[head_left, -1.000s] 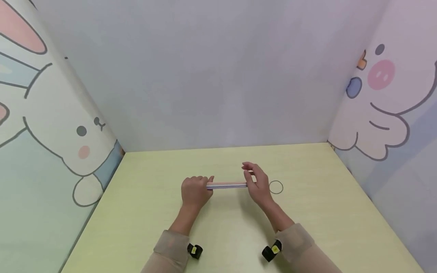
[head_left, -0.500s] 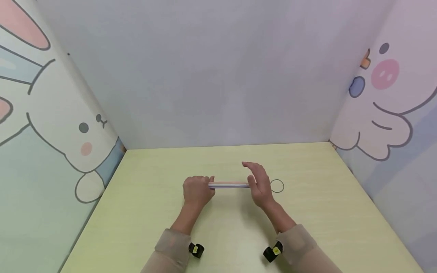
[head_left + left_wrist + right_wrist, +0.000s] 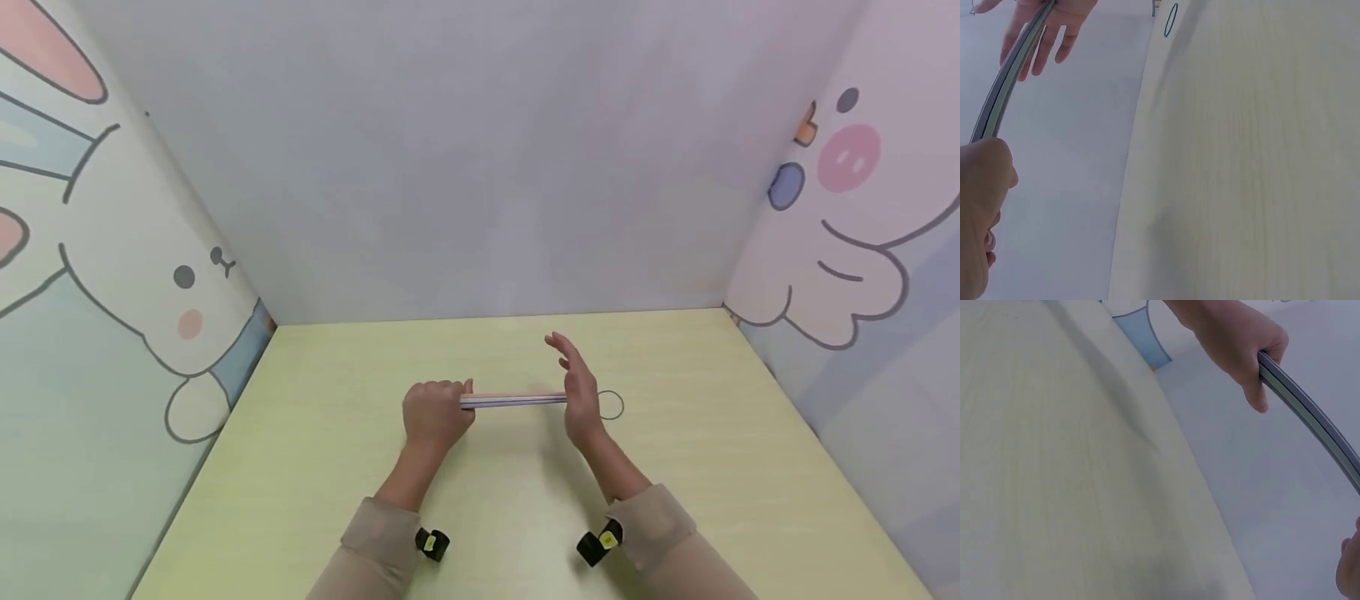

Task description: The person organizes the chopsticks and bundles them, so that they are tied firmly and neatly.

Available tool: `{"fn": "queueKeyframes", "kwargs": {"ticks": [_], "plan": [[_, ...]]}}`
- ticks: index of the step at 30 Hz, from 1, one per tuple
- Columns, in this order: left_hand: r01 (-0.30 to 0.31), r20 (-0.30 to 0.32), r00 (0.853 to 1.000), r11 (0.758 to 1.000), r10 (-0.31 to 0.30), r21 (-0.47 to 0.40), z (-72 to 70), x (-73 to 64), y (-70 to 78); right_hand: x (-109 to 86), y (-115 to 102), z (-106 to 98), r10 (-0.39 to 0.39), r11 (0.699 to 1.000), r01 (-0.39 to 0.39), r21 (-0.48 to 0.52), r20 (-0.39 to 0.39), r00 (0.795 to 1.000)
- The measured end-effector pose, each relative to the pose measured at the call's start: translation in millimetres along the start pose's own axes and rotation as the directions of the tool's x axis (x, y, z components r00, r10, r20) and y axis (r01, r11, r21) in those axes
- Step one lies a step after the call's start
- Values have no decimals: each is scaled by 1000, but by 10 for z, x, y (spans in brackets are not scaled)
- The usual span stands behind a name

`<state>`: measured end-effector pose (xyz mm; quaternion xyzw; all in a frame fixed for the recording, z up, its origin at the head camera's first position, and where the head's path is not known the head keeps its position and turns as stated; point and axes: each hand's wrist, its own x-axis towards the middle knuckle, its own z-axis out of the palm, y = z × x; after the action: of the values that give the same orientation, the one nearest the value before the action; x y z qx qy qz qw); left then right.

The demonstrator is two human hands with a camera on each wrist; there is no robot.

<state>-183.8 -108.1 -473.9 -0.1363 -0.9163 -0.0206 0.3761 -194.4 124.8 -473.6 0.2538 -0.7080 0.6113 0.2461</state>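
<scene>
My left hand (image 3: 437, 414) grips one end of a bundle of thin pastel sticks (image 3: 513, 400), fingers curled round it. The bundle lies level above the table, showing pink, white and purple in the head view and green and grey in the wrist views. At its other end is my right hand (image 3: 582, 400), fingers straight and raised, palm facing the stick ends. In the left wrist view the right hand (image 3: 1047, 37) has its fingers spread behind the bundle (image 3: 1007, 87). A thin dark ring (image 3: 621, 406) lies on the table just right of my right hand, partly hidden by it.
The pale yellow table (image 3: 337, 358) meets a plain grey wall (image 3: 480, 167) at the back. Side panels with a cartoon rabbit (image 3: 135, 275) and a pig (image 3: 847, 217) flank it. Black wrist cameras (image 3: 432, 544) hang below the sleeve cuffs.
The right hand has slid slightly right to the bundle's end and its fingers have straightened upward. More of the sticks shows between the hands. The left hand keeps its grip, nearly still.
</scene>
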Motion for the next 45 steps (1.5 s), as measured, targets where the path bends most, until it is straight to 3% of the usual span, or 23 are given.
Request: {"fn": "queueKeyframes", "kwargs": {"ticks": [3,7,10,13,16,19,25,32,39,42,45], "plan": [[-8,-40,999,1000,8,15,18,-13,-18,-32,41,30,-55,998,55,-24,-23,998],[-52,-81,995,998,56,44,30,3,-13,-41,51,29,48,998,-50,-48,-53,997],[-76,-137,987,996,81,42,20,35,-25,-28,34,30,34,994,-41,-100,-63,997],[-66,-239,969,997,71,28,9,51,-63,-12,9,50,-46,991,38,-129,-56,997],[-62,-343,937,998,65,19,29,49,-92,7,-51,73,-12,996,4,-95,-79,997],[-63,-385,921,998,62,8,59,44,-118,21,-92,95,3,996,-12,-85,-101,995],[-41,-370,929,999,31,-21,102,-7,-188,33,-128,101,-75,991,74,-113,-8,997],[-49,-362,932,998,30,-42,122,-61,-221,9,-101,-47,-32,996,42,-77,134,991],[-12,-315,949,999,-1,-38,155,-117,-267,73,-71,-267,70,996,-67,-51,72,995],[-2,-311,950,999,-10,-38,172,-135,-280,76,-41,-358,166,980,-160,-116,44,985],[0,-310,951,999,-12,-38,178,-141,-281,76,25,-445,245,945,-232,-233,27,969]]}}
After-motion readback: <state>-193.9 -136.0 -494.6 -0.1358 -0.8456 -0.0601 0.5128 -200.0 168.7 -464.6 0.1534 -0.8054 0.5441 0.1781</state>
